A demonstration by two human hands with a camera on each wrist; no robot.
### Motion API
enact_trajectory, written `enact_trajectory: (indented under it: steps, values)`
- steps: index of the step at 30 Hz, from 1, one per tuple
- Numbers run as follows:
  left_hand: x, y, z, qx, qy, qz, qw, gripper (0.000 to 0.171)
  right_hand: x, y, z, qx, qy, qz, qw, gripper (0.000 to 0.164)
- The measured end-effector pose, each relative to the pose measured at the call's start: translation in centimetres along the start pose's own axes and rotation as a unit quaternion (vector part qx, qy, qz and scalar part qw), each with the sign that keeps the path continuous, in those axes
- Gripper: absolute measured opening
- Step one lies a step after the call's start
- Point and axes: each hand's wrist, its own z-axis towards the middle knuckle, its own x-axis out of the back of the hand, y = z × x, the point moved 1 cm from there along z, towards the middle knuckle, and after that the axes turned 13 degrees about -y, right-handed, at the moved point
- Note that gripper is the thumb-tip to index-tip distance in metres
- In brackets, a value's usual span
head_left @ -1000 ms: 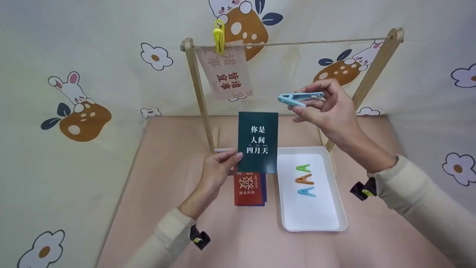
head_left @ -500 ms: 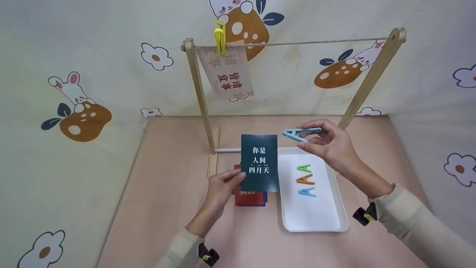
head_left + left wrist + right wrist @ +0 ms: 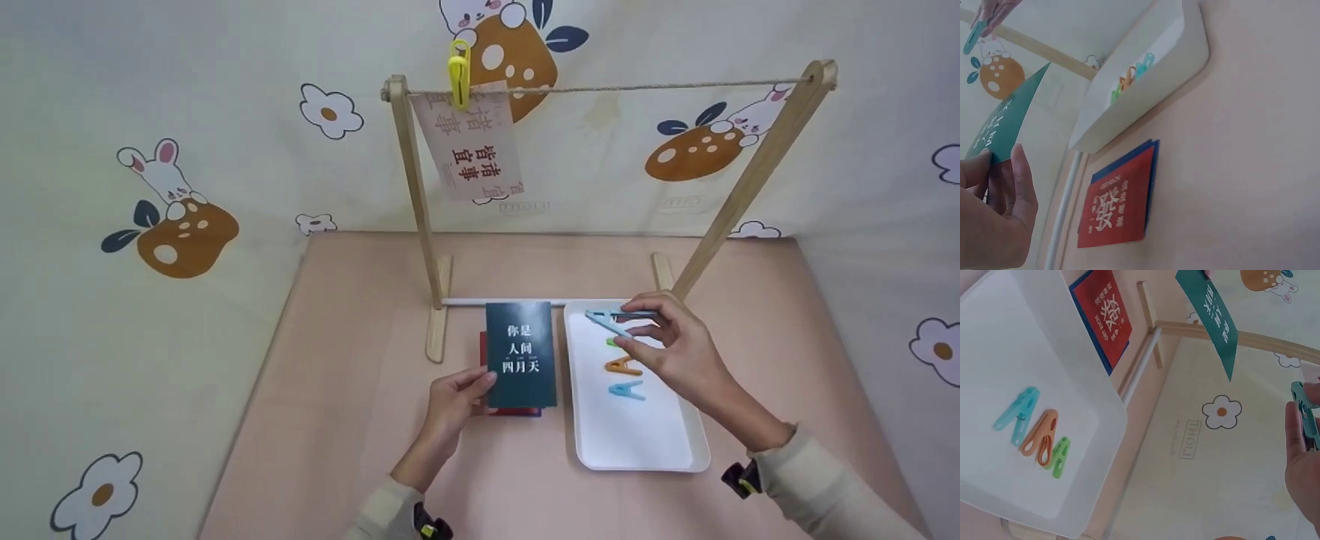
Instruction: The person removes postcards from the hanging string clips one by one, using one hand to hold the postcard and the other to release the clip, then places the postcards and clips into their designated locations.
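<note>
My left hand point(image 3: 452, 405) pinches a dark green card point(image 3: 521, 356) with white characters by its lower left edge, above a red card point(image 3: 1114, 208) that lies on a blue one point(image 3: 1155, 147). My right hand point(image 3: 679, 345) holds a light blue clothespin point(image 3: 604, 321) between thumb and fingers, over the far part of the white tray point(image 3: 641, 460). The clothespin's nose points left toward the green card, apart from it. Overhead, a pink card point(image 3: 480, 157) hangs from the rope point(image 3: 660, 85) under a yellow clothespin point(image 3: 460, 73).
Green point(image 3: 1059, 457), orange point(image 3: 624, 365) and blue point(image 3: 626, 390) clothespins lie in the tray. A wooden stand point(image 3: 420, 187) carries the rope, with a white bar point(image 3: 465, 302) low between its posts. Patterned cloth walls surround the pink tabletop point(image 3: 337, 375).
Both hands have come down and nearer, the left with the green card and the right with the blue clothespin. The head view has shifted slightly. The hanging pink card stays on the rope.
</note>
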Motion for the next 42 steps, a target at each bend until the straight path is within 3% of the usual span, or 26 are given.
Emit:
enact_trajectory:
  steps: [5, 10, 20, 28, 33, 38, 42]
  values:
    - [0.3, -1.8, 0.9, 0.010, 0.005, -0.004, 0.9999, 0.044, -0.4, 1.6, -0.8, -0.003, 0.002, -0.083, 0.997, 0.041]
    - [0.5, -3.0, 1.3, 0.021, 0.009, 0.003, 0.9997, 0.046, -0.7, 3.8, -1.6, -0.048, 0.021, -0.176, 0.983, 0.043]
    - [0.3, -5.2, 1.3, 0.041, 0.011, 0.017, 0.9990, 0.041, -1.9, 9.5, -4.1, -0.161, -0.015, -0.190, 0.968, 0.042]
    - [0.4, -5.3, 2.2, 0.076, 0.017, 0.041, 0.9962, 0.036, -3.5, 12.0, -5.9, -0.183, -0.059, -0.233, 0.953, 0.043]
    - [0.5, -5.4, 2.6, 0.064, 0.022, 0.039, 0.9970, 0.034, -3.7, 12.7, -6.7, -0.173, -0.066, -0.283, 0.941, 0.042]
    - [0.6, -5.5, 2.8, 0.057, 0.062, 0.112, 0.9901, 0.021, -3.7, 13.3, -7.3, -0.154, -0.077, -0.329, 0.928, 0.039]
    - [0.8, -5.3, 3.0, 0.045, 0.116, 0.194, 0.9732, 0.014, -3.6, 13.6, -7.5, -0.156, -0.078, -0.369, 0.913, 0.039]
